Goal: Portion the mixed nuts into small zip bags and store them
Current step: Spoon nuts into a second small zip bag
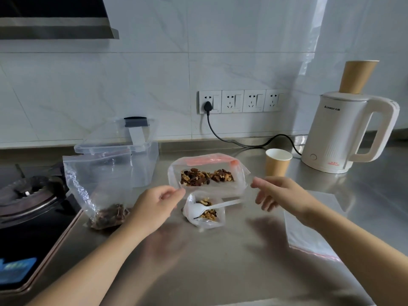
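A small zip bag (220, 191) with a red seal holds two clumps of mixed nuts (206, 177) and lies at the middle of the steel counter. My left hand (154, 206) has loosely curled fingers, its fingertips at the bag's lower left corner. My right hand (278, 195) is spread, its thumb tip just off the bag's right edge. In front lies another small bag (218, 221) with nuts and a white plastic spoon (220, 205) in it. A large bag (97, 180) with nuts at its bottom stands to the left. One empty zip bag (309, 237) lies flat on the right.
A clear plastic box (145, 164) with a tilted lid stands behind the large bag. A gas hob (28, 195) is at the left edge. A paper cup (277, 166), a white kettle (340, 133) with a cup upturned on it, and its cord (231, 142) are at the back right.
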